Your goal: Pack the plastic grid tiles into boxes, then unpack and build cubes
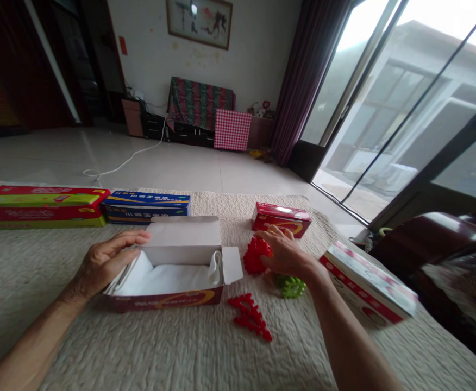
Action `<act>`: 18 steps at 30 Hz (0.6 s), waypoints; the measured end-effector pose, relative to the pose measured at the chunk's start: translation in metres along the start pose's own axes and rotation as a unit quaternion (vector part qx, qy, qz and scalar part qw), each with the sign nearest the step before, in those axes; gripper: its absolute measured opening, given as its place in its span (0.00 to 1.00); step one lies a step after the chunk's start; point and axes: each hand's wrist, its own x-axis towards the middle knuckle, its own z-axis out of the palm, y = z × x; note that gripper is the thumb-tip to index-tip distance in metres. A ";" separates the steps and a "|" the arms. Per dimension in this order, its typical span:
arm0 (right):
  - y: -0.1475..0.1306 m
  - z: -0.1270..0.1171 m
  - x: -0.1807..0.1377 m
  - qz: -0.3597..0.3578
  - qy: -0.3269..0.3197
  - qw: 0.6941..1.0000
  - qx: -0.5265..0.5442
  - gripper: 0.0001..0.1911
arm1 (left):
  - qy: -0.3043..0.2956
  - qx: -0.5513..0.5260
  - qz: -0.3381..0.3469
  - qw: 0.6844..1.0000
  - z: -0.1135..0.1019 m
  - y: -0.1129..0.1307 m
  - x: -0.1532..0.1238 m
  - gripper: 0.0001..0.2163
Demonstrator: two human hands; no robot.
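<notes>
1. Across the quilted cover (160, 358), an open box (173, 302) sits left of centre, its mouth facing up and white lining (181, 274) showing inside.
2. Over at its left end comes the left hand (105, 263) – thumb and fingers against the edge, though how firmly they close on it, I cannot tell.
3. Out to the right, the right hand (285, 252) reaches over a red toothed piece (255, 255), fingers bent and touching it; whether the grip is closed, the view doesn't settle.
4. Just below that wrist lies a green piece (290, 287), partly covered – and nearer us, a flat red piece (258, 324) rests beside the box's front right corner.
5. Past the fingertips stands a small red box (281, 214), while a white-and-red box (366, 288) lies at an angle beyond the right forearm.
6. Up at the far left, a blue box (146, 206) sits just beside a long red-and-green box (42, 209); the raised lid (185, 232) of the open box stands right in front of the blue one.
</notes>
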 end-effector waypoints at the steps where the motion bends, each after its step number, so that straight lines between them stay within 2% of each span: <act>1: -0.001 -0.001 0.000 -0.003 0.000 1.000 0.000 0.31 | 0.002 -0.004 -0.003 1.000 0.000 0.001 0.000 0.07; 5: 0.000 -0.008 -0.004 -0.036 0.034 0.999 -0.001 0.28 | 0.013 -0.025 -0.014 1.000 0.002 0.005 -0.001 0.08; 11: -0.009 -0.017 -0.010 -0.090 0.147 0.983 0.066 0.23 | 0.025 -0.051 -0.010 0.998 0.004 0.009 0.000 0.08; 15: -0.050 -0.023 -0.013 -0.158 0.188 0.962 0.122 0.24 | 0.022 -0.057 0.000 0.998 0.012 0.013 -0.002 0.09; 18: -0.094 -0.023 -0.008 -0.214 0.134 0.952 0.173 0.21 | 0.009 -0.053 0.028 0.998 0.019 0.018 -0.004 0.09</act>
